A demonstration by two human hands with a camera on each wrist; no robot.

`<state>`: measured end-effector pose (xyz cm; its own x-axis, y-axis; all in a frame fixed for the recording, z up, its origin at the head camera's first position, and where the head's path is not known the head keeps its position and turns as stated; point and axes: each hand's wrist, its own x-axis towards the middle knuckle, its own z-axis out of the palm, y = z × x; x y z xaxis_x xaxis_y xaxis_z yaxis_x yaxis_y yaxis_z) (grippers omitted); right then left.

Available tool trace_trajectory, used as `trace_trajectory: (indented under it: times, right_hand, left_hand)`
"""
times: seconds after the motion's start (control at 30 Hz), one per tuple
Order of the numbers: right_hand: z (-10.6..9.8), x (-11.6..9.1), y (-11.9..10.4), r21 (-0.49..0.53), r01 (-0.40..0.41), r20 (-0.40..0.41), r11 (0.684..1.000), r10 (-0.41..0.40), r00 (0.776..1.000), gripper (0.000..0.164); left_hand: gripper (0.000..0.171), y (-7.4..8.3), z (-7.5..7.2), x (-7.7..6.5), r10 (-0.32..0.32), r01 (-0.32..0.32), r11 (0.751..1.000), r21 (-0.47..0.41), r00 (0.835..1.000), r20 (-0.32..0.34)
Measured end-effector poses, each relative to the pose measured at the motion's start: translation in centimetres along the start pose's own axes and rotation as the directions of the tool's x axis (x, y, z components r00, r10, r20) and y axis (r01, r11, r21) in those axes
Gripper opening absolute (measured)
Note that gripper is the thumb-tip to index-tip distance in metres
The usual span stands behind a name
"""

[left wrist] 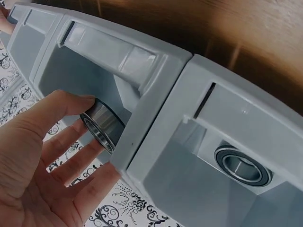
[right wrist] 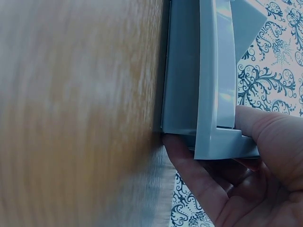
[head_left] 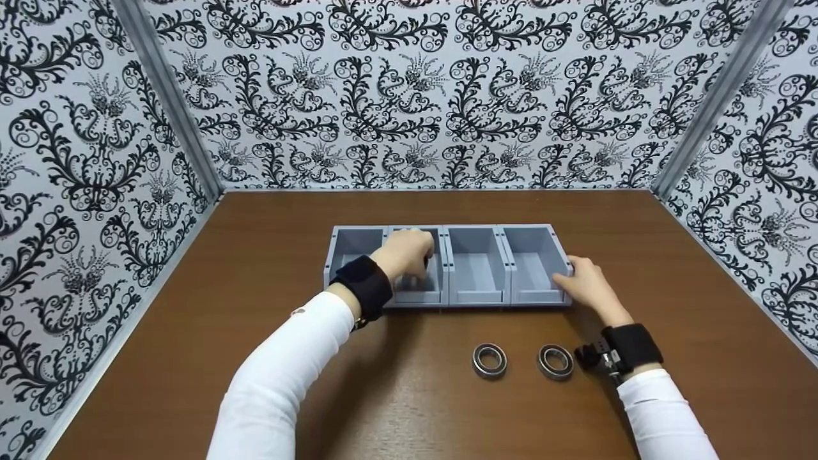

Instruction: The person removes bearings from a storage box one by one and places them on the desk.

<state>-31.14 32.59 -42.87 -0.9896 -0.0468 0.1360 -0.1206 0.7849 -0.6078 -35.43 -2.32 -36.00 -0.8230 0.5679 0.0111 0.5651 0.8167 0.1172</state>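
Observation:
My left hand (head_left: 409, 250) reaches down into the second bin from the left. In the left wrist view it pinches a ball bearing (left wrist: 105, 124) between thumb and fingers, inside that bin. A second bearing (left wrist: 244, 165) lies in the leftmost bin, which my left wrist partly covers in the head view. My right hand (head_left: 591, 287) grips the right side wall of the rightmost bin (head_left: 533, 296), thumb at the inner side and fingers outside. Two more bearings, one on the left (head_left: 489, 361) and one on the right (head_left: 555, 362), lie flat on the table in front of the bins.
The grey bins stand side by side in one row on the brown wooden table (head_left: 223, 281). Patterned black-and-white panels (head_left: 409, 96) close off the back and both sides. My right wrist strap (head_left: 632, 347) is close beside the right-hand bearing.

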Motion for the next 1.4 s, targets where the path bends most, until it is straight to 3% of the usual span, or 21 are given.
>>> trace_trajectory:
  times: [0.43, 0.7, 0.9, 1.03, 1.4]
  right_hand:
    - [0.0, -0.1, 0.0, 0.005, -0.008, 0.014, 1.0, 0.008, 1.0, 0.04]
    - [0.0, -0.1, 0.0, 0.0, -0.003, 0.009, 1.0, 0.003, 1.0, 0.041]
    - [0.0, -0.1, 0.0, 0.006, 0.0, 0.001, 1.0, 0.0, 1.0, 0.04]
    - [0.0, -0.1, 0.0, 0.013, 0.007, -0.006, 1.0, -0.007, 1.0, 0.039]
    - [0.0, 0.0, 0.0, 0.008, -0.004, 0.008, 1.0, 0.004, 1.0, 0.04]
  left_hand:
    - [0.024, 0.2, -0.7, 0.0, -0.008, 0.008, 1.0, 0.014, 1.0, 0.008]
    - [0.014, 0.4, -1.2, -0.2, -0.013, 0.013, 1.0, -0.01, 1.0, 0.002]
    - [0.017, 0.2, -1.3, 0.0, -0.015, 0.015, 1.0, -0.023, 1.0, 0.009]
    - [0.02, 0.2, -1.6, 0.2, -0.008, 0.009, 1.0, -0.014, 1.0, 0.018]
    - [0.008, 0.3, -2.5, 0.3, -0.006, 0.005, 1.0, 0.017, 0.999, 0.047]
